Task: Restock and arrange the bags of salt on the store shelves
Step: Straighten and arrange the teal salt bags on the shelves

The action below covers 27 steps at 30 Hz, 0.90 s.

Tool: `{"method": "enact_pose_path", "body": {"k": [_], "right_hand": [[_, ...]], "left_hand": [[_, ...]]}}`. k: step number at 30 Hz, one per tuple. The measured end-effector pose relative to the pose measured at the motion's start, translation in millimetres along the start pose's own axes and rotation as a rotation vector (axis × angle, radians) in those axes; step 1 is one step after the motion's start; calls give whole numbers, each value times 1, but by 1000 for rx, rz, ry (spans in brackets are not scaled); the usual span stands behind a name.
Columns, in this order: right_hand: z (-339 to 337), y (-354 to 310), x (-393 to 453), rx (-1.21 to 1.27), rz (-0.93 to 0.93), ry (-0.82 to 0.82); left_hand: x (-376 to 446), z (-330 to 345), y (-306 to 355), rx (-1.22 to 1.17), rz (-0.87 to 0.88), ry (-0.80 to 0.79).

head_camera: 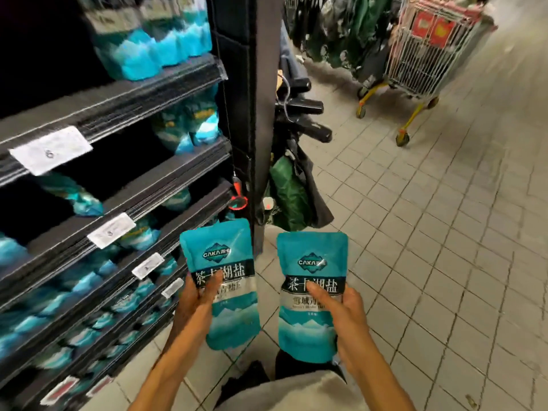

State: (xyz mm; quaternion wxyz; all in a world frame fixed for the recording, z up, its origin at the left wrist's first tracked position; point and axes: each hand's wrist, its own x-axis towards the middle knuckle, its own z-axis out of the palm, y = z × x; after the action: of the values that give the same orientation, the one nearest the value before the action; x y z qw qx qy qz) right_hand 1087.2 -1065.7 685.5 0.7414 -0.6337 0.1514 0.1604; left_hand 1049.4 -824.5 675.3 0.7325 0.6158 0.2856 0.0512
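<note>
Teal plastic pouches fill the head view: 2 bags of salt are held upright and side by side over the tiled floor [444, 232], just off the right end of the dark shelves [148, 185]. The left hand [195, 304] grips the left bag [221, 280] from its left edge, thumb pressed across the printed front, fingers wrapped behind. The right hand [347, 315] clasps the right bag [311, 295] the same way from its right edge. Both bags are apart from each other and touch no shelf. More teal bags [139, 51] stand on the upper shelves, some tipped over lower down, though blur hides much. To place well, I judge each bag should go in label-forward and upright, bottom seated first against the shelf's front edge, 1 hand at a time. A wire cart [427, 54] stands well apart, at the far right.
</note>
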Motion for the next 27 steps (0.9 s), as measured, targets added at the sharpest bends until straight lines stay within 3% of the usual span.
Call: {"method": "enact_pose_path", "body": {"k": [11, 17, 22, 27], "right_hand": [[167, -137, 166, -108, -135, -585], [283, -205, 200, -84, -264, -862], [370, -242, 199, -34, -315, -931], [438, -246, 192, -66, -327, -800]], "left_hand": [[81, -38, 113, -66, 309, 412], [106, -70, 187, -70, 490, 622], [124, -111, 247, -54, 629, 699], [153, -158, 289, -48, 572, 718]]}}
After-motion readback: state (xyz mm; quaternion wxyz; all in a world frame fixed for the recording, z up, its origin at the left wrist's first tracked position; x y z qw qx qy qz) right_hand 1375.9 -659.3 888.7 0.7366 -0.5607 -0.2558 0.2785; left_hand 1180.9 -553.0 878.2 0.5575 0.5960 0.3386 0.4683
